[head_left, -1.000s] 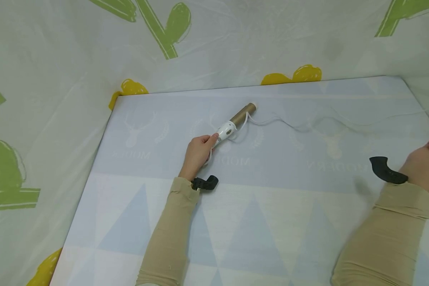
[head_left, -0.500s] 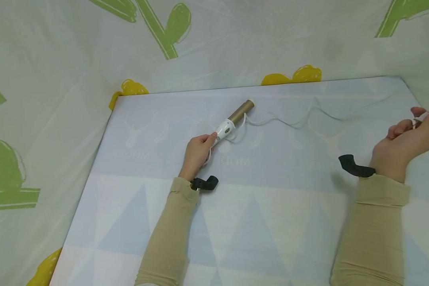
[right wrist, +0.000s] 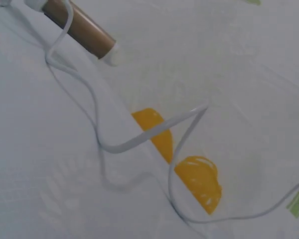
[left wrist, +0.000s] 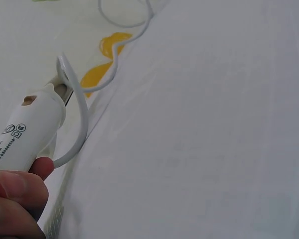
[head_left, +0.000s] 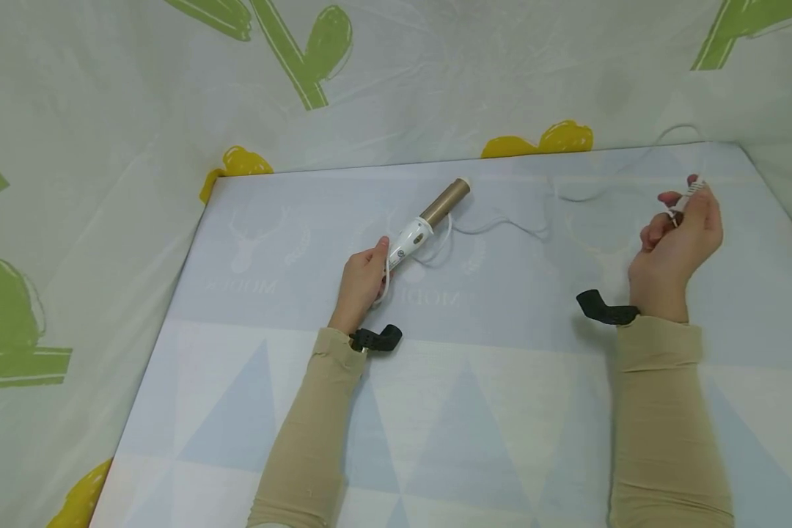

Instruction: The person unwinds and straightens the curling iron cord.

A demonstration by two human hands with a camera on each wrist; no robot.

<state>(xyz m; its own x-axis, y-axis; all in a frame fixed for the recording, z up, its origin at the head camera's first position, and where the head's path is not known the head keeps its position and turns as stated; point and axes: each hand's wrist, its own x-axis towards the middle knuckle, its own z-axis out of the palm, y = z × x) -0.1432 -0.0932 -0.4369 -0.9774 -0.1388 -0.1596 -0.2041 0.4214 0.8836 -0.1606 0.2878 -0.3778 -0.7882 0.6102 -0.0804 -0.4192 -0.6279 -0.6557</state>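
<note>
My left hand (head_left: 359,282) grips the white handle of a curling iron (head_left: 407,243) with a gold barrel, which points up and to the right. Printed markings show on its handle in the left wrist view, the curling iron (left wrist: 27,129) being held by curled fingers (left wrist: 20,191). A white cord (head_left: 498,222) loops beside the handle and runs right in loose bends. To the right, my right hand (head_left: 680,235) pinches a small ribbed white piece (head_left: 695,188) of the cord, perhaps its plug end. The right wrist view shows the cord (right wrist: 134,143) bending in the air, with that hand almost out of frame.
Under both hands lies a table covered in a pale cloth (head_left: 475,411) with blue triangles and faint deer heads. Behind it hangs a whitish sheet (head_left: 435,81) with green and yellow prints. A black wrist mount (head_left: 607,308) sticks out from the right sleeve.
My right hand has come in from the right edge and moved left with the cord's end, and the cord has gone slacker. The curling iron has shifted only slightly in my left hand.
</note>
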